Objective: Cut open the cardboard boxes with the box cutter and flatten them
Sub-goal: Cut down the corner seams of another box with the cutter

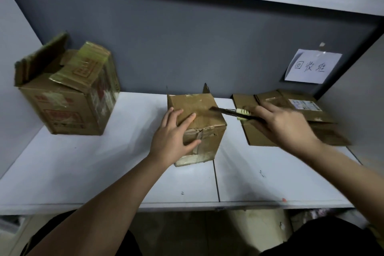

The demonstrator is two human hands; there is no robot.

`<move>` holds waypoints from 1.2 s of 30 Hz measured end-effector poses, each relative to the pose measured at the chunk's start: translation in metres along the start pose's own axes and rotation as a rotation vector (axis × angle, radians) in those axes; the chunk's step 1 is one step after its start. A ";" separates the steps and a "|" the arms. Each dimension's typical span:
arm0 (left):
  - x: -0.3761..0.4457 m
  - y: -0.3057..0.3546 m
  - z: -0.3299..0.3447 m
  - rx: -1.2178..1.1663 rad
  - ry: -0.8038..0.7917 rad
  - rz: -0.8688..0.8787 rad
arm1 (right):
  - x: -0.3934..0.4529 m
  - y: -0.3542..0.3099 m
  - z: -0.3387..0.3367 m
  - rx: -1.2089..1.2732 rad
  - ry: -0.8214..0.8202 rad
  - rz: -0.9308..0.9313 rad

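Small taped box (197, 124) sits mid-surface, near the seam in the white surface (104, 168). Your left hand (174, 141) presses its top with fingers spread, thumb on the near face. Your right hand (284, 124) is curled around the box cutter (234, 112), blade tip on the top tape seam. Box looks light and will likely slide, so keep bracing at the near-left corner, clear of the cut line. Cardboard is stiff; tape looks slick. Flattened box (291, 118) lies right, big opened box (66, 93) far left.
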State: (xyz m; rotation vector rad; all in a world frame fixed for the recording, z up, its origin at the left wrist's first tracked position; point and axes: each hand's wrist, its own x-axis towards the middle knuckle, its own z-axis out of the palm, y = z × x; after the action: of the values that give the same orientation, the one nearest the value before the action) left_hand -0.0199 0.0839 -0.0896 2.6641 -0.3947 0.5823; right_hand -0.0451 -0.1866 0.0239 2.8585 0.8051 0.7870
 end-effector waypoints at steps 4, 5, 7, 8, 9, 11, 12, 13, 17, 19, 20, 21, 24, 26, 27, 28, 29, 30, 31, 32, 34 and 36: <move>0.001 0.021 0.002 0.077 0.093 -0.069 | -0.029 -0.041 0.026 0.310 -0.054 0.409; 0.002 0.022 0.001 0.098 0.109 -0.056 | -0.038 -0.051 0.033 0.393 -0.067 0.485; 0.008 0.018 0.000 0.113 0.127 -0.011 | -0.053 -0.071 0.048 0.586 -0.091 0.625; 0.010 0.015 0.000 0.106 0.124 0.005 | -0.060 -0.080 0.055 0.660 -0.105 0.683; 0.013 0.013 -0.001 0.089 0.113 0.010 | -0.066 -0.088 0.062 0.693 -0.117 0.717; 0.018 0.012 -0.002 0.030 0.055 -0.004 | -0.077 -0.102 0.075 0.666 -0.142 0.730; 0.020 0.013 -0.002 0.008 0.017 -0.012 | -0.081 -0.107 0.080 0.643 -0.142 0.730; 0.021 0.014 -0.001 0.000 -0.020 -0.013 | -0.084 -0.111 0.085 0.621 -0.140 0.727; 0.025 0.018 0.001 -0.045 -0.077 -0.032 | -0.086 -0.117 0.096 0.597 -0.124 0.744; 0.026 0.020 -0.001 -0.066 -0.070 -0.058 | -0.084 -0.118 0.097 0.593 -0.103 0.755; 0.027 0.022 -0.001 -0.063 -0.077 -0.069 | -0.083 -0.118 0.097 0.583 -0.102 0.749; 0.028 0.023 -0.001 -0.058 -0.087 -0.078 | -0.083 -0.118 0.098 0.572 -0.104 0.738; 0.028 0.024 -0.001 -0.064 -0.095 -0.090 | -0.081 -0.121 0.099 0.543 -0.118 0.694; 0.027 0.024 0.000 -0.057 -0.066 -0.081 | -0.078 -0.124 0.100 0.527 -0.128 0.667; 0.026 0.024 0.001 -0.051 -0.056 -0.080 | -0.077 -0.125 0.101 0.527 -0.129 0.660; 0.026 0.025 0.001 -0.046 -0.053 -0.081 | -0.076 -0.127 0.102 0.530 -0.130 0.659; 0.026 0.025 0.001 -0.043 -0.055 -0.084 | -0.074 -0.128 0.103 0.534 -0.127 0.665; 0.027 0.025 0.001 -0.042 -0.061 -0.084 | -0.073 -0.129 0.103 0.537 -0.119 0.675; 0.027 0.025 0.001 -0.043 -0.064 -0.083 | -0.073 -0.131 0.104 0.538 -0.107 0.684; 0.027 0.025 0.001 -0.047 -0.062 -0.081 | -0.072 -0.132 0.104 0.538 -0.095 0.689; 0.027 0.025 0.001 -0.054 -0.050 -0.077 | -0.071 -0.134 0.104 0.541 -0.085 0.701; 0.026 0.025 0.001 -0.053 -0.050 -0.080 | -0.069 -0.136 0.104 0.540 -0.084 0.726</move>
State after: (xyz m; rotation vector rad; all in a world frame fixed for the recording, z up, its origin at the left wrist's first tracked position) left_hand -0.0054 0.0560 -0.0715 2.6340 -0.3120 0.4750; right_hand -0.1080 -0.0972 -0.1252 3.6919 -0.0988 0.5302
